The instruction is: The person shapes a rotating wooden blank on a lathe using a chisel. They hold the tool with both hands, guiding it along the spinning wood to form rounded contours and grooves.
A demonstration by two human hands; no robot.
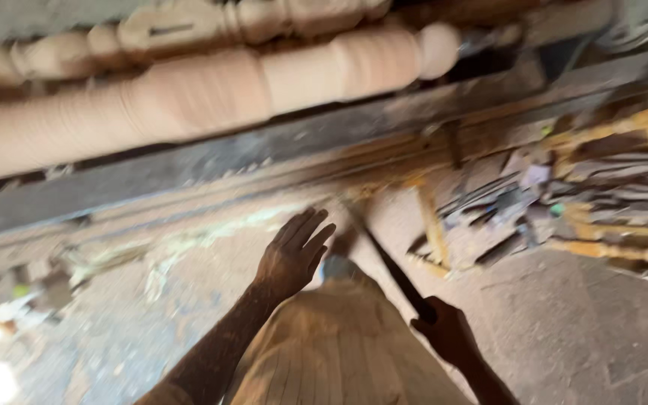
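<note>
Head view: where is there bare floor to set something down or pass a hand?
Bare floor lies right of the right hand, below the tool pile. Dusty floor left of the left hand is also open. It is crowded around the tool pile and by the turned wooden post.

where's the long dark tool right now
In the head view, the long dark tool is lower centre-right, gripped at its near end by the right hand, slanting up-left past the open left hand.
</note>
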